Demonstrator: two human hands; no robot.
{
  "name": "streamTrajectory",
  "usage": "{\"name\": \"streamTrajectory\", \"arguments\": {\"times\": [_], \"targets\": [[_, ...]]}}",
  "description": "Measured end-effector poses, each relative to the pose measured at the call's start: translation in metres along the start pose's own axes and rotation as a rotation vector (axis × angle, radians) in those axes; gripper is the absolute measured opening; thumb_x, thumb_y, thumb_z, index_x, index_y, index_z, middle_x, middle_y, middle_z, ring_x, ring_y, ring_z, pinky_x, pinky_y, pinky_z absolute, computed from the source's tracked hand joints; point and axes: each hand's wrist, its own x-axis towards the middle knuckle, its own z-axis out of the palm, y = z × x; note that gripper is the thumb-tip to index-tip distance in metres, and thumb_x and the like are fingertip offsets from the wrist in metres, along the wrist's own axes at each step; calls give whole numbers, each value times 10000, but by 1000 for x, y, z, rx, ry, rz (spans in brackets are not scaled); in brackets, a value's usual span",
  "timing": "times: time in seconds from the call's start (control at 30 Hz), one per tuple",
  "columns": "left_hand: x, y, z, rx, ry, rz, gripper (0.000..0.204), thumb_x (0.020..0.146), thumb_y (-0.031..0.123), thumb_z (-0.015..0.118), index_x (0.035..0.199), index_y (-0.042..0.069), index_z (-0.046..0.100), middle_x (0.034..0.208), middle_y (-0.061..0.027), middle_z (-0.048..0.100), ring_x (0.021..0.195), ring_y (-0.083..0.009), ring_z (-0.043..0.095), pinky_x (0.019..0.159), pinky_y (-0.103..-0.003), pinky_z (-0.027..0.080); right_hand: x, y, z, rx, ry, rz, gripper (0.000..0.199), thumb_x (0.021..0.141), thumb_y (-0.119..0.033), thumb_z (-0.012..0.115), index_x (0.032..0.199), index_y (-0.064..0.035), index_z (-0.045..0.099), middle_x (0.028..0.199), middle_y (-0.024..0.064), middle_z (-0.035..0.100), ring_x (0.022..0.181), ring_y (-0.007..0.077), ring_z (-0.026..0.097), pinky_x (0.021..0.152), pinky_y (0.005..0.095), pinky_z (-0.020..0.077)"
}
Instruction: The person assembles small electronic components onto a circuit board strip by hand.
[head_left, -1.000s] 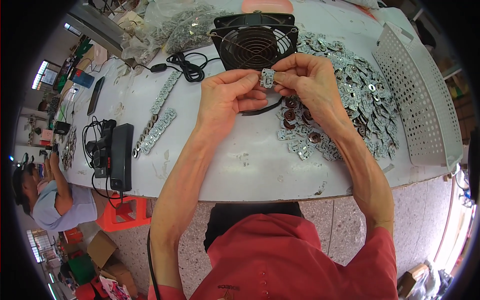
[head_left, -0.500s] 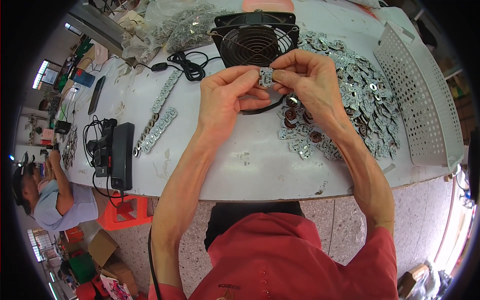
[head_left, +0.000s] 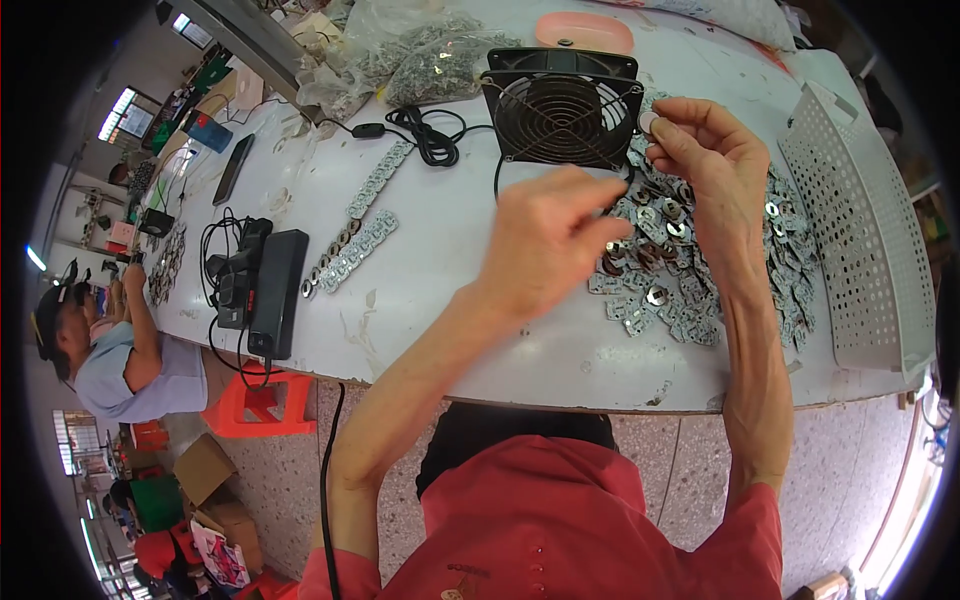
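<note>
While one square black fan with a round wire guard [head_left: 563, 118] stands just beyond our blurred left hand [head_left: 553, 240], whose grip is parted, our right hand [head_left: 718, 150] holds one small, round, pale disc [head_left: 647, 122] in a narrow grip beside the fan. A jagged heap of grey metal plates [head_left: 680, 308] lies on the white tabletop [head_left: 520, 375] near one perforated plastic basket [head_left: 850, 230].
</note>
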Motion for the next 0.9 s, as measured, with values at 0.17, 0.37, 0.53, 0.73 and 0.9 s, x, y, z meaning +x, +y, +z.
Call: {"name": "streamTrajectory", "arguments": {"times": [0.17,0.37,0.53,0.73,0.9], "targets": [[-1,-57,-86,145,480,-258,232,711,19,670,942,4,677,862,-84,657,757,-130,618,666,-237,487,0,1,-2,14,-25,13,148,795,-44,583,910,22,648,754,58,628,652,93,573,620,205,469],[-35,-105,-139,768,246,-485,298,700,100,645,979,-6,664,921,-180,659,834,-246,640,740,-312,483,-4,0,5,45,-129,148,163,795,-80,587,919,3,652,758,46,623,651,85,565,619,196,459],[-45,-114,-157,498,373,-647,276,729,90,619,982,-14,660,926,-185,661,844,-249,641,734,-313,478,-4,6,5,46,-187,189,159,792,-111,618,910,-10,654,746,33,623,643,75,560,611,193,454],[-40,-100,-167,418,496,-559,247,726,78,610,951,-5,668,876,-165,667,798,-248,638,720,-315,474,-5,9,7,47,-228,211,170,779,-127,658,900,-8,650,720,21,621,617,73,554,582,194,450],[-48,-108,-150,683,217,-552,255,675,70,627,907,-31,656,808,-187,645,746,-277,621,706,-334,464,-6,7,9,48,-287,230,161,789,-101,640,906,10,643,713,26,622,608,71,551,564,191,448]]}}
